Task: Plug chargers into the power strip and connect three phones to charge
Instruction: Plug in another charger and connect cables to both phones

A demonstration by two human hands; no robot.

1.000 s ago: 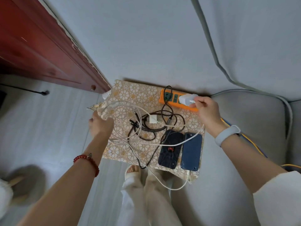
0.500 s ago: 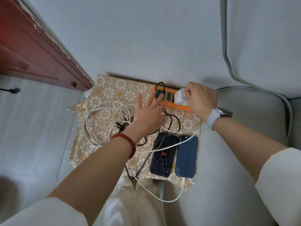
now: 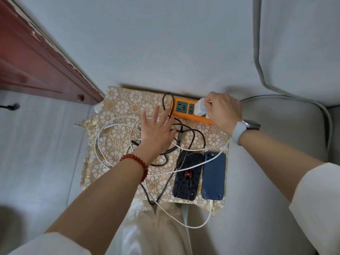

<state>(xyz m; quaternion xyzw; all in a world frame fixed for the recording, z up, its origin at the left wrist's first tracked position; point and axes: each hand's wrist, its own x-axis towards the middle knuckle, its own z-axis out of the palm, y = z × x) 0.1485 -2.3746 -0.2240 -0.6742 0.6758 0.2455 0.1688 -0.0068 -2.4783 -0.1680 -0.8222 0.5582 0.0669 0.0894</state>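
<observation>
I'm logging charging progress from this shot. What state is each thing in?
Power strip: lying flat, two sockets showing free.
White charger: at the strip, gripped by the right hand; fully seated or not, cannot tell.
Left hand: fingers spread, over the cables, holding nothing.
Black phone: face down.
Blue phone: face down, white cable at its near end.
Black cable: loose, tangled.

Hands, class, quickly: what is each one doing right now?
Left hand: open, fingers spread over the cables.
Right hand: gripping the white charger at the power strip.
</observation>
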